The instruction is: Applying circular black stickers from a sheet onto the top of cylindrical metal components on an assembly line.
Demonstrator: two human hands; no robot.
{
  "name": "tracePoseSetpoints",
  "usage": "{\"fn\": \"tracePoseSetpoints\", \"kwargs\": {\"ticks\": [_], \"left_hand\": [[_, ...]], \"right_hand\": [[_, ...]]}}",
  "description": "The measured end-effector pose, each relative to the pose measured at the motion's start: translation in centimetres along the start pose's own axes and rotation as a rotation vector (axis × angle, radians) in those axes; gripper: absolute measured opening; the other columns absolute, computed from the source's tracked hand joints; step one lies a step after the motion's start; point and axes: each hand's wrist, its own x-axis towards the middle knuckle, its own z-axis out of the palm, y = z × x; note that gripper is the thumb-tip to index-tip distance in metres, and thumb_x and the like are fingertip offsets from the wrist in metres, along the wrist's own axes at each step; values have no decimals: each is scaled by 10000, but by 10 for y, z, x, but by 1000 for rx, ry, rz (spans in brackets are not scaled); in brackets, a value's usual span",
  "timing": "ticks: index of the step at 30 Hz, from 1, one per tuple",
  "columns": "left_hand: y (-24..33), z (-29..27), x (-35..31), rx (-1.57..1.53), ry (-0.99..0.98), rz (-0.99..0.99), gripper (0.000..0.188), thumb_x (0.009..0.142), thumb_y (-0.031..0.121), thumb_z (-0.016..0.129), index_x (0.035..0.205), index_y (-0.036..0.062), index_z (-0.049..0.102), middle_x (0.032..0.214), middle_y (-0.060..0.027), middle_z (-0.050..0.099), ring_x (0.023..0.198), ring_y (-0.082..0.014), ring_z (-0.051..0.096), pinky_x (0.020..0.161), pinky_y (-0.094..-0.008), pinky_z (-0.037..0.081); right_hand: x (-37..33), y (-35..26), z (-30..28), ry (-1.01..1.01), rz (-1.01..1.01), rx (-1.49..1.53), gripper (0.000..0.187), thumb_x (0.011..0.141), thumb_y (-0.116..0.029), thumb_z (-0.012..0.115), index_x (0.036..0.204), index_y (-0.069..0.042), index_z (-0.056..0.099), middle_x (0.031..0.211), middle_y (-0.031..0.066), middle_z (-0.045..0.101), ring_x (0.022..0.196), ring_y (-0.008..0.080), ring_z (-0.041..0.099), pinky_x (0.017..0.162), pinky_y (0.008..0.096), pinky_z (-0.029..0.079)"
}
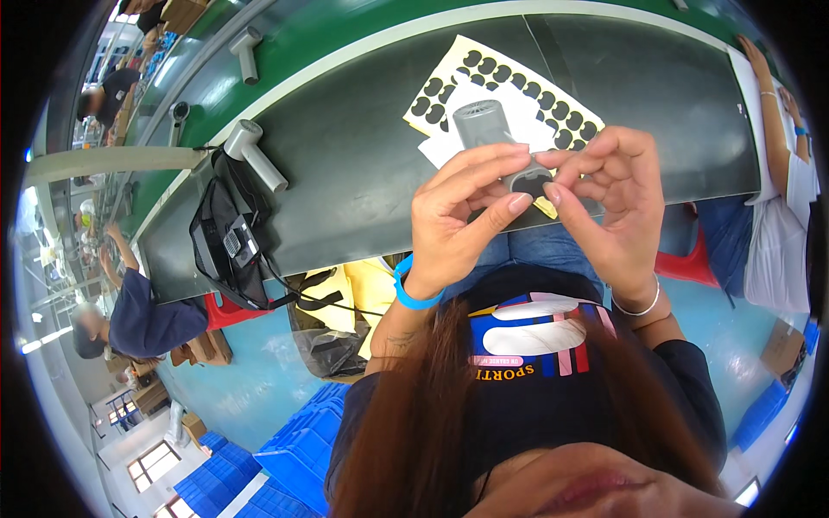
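A grey hair dryer (482,125) lies over white paper on the dark bench, its vented end away from me. Its handle end points toward me and bears a dark patch (533,183) that looks like a black sticker. Around the left side of that end, my left hand (453,207) closes with thumb and fingers. From the other side, my right hand (617,198) pinches with thumb and forefinger at the patch's edge. Behind my hands is a yellowish sheet of black stickers (566,112), partly covered by the white paper (540,134).
More grey hair dryers stand at left, one on the bench (259,155) and another on the green conveyor (248,56). A black bag (229,233) hangs at the bench edge, above a bin with yellow sheets (345,298). Co-workers sit at both sides; blue crates (302,440) stand lower left.
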Motion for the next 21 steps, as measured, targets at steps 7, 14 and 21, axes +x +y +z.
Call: {"fn": "tracePoseSetpoints", "kwargs": {"ticks": [7, 14, 21], "left_hand": [[3, 9, -3, -69, 91, -58, 289, 818, -78, 641, 1105, -42, 637, 1181, -145, 579, 850, -108, 604, 731, -226, 525], [5, 13, -3, -84, 119, -77, 268, 820, -98, 625, 1083, -47, 640, 1162, -148, 590, 852, -115, 617, 726, -221, 522], [4, 15, -5, -58, 121, -73, 271, 814, -103, 630, 1079, -47, 641, 1158, -145, 590, 844, -110, 616, 721, -220, 524]], "right_hand": [[-1, -4, 2, -12, 16, -60, 404, 805, 116, 597, 1119, -18, 380, 902, 99, 601, 1019, 207, 630, 797, 256, 528], [-3, -8, 1, -33, 43, -117, 383, 822, 94, 592, 1125, -14, 384, 903, 94, 593, 1003, 192, 627, 801, 263, 514], [-6, -6, 2, 25, -54, -343, 347, 828, 64, 605, 1106, -18, 414, 834, 67, 606, 911, 152, 631, 740, 241, 475]]}}
